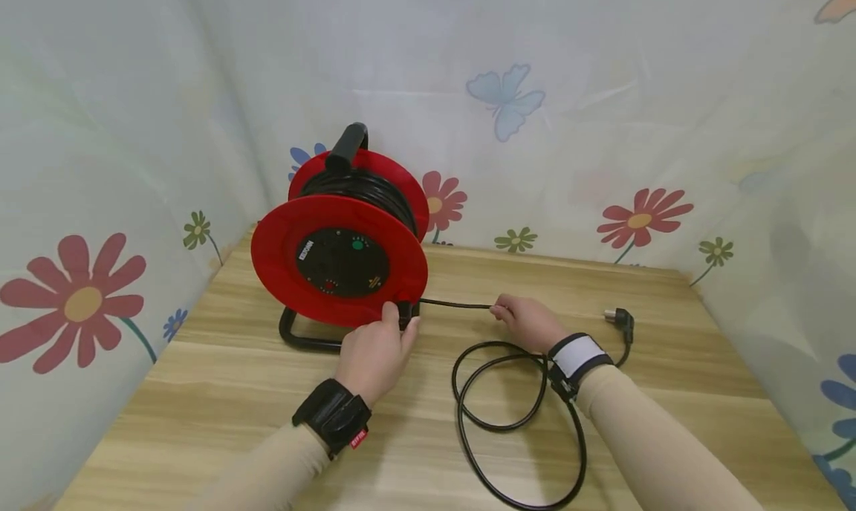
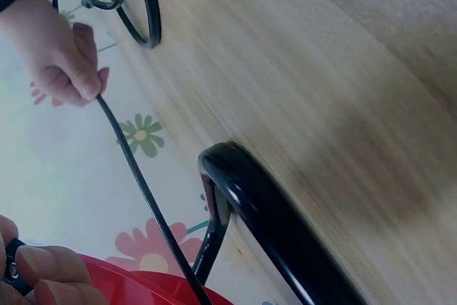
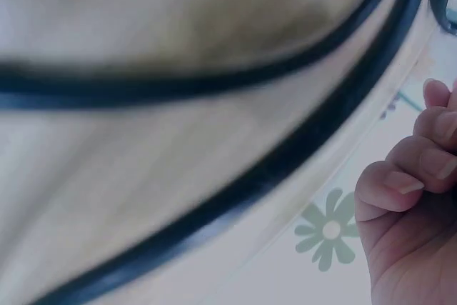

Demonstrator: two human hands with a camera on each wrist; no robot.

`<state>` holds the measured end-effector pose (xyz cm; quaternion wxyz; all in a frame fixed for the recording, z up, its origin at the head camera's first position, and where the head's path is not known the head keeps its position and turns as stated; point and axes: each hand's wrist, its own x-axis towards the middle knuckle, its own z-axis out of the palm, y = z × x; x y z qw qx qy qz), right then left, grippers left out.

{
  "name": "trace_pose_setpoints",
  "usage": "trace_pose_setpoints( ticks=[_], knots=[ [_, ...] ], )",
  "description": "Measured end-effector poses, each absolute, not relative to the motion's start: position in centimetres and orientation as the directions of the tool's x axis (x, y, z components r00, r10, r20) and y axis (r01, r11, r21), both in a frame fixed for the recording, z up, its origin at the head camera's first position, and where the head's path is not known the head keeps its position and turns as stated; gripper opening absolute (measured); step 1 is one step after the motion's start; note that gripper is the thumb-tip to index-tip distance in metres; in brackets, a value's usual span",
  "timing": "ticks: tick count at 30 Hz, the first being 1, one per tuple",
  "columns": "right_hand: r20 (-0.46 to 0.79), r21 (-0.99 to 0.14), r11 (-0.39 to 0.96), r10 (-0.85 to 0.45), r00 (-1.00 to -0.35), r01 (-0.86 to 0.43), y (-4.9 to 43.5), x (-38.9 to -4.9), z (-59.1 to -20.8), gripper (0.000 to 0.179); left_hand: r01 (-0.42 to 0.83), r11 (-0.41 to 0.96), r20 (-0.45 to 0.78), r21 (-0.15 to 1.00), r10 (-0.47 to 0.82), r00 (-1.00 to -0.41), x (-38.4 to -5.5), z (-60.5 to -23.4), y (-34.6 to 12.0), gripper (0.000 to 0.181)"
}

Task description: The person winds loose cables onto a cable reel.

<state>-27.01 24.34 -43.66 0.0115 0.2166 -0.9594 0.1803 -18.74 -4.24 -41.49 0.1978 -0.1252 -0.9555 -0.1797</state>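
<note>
A red cable reel (image 1: 277, 255) with black cable (image 1: 364, 188) wound on its drum stands at the left of the table. My left hand (image 1: 373, 359) grips the black crank knob (image 1: 405, 312) at the lower right of the reel's front disc. In the left wrist view, fingers curl round that knob (image 2: 13, 268). The loose cable (image 1: 455, 304) runs out from the reel to my right hand (image 1: 531, 324), which pinches it between thumb and fingers. The right wrist view shows curled fingers (image 3: 407, 183) at its right edge; the pinched stretch is hidden there.
Loops of slack cable (image 1: 461, 414) lie on the wooden table (image 1: 200, 414) below my right hand. The cable's plug (image 1: 623, 320) rests to the right of that hand. Beneath the reel is a black tubular stand (image 1: 310, 342). Flower-printed sheets (image 1: 401, 50) surround the table.
</note>
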Motion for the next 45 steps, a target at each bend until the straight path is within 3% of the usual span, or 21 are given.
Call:
trace_pose_setpoints(
  ticks=[16, 32, 45],
  knots=[
    [0.077, -0.324, 0.856, -0.4, -0.913, -0.403, 22.9, -29.1, -44.0, 0.025, 0.252, 0.918, 0.375, 0.305, 0.128, -0.918, -18.4, -44.2, -5.6, 0.041],
    [0.073, -0.349, 0.845, -0.406, -0.911, -0.405, 19.6, -28.9, -43.8, 0.025, 0.198, 0.911, 0.317, 0.361, 0.08, -0.945, -18.2, -45.1, -8.4, 0.042],
    [-0.026, -0.412, 0.844, -0.388, -0.921, -0.344, 22.5, -27.1, -42.1, 0.03, 0.182, 0.924, 0.301, 0.337, 0.077, -0.951, -18.4, -44.9, -8.9, 0.043]
  ],
)
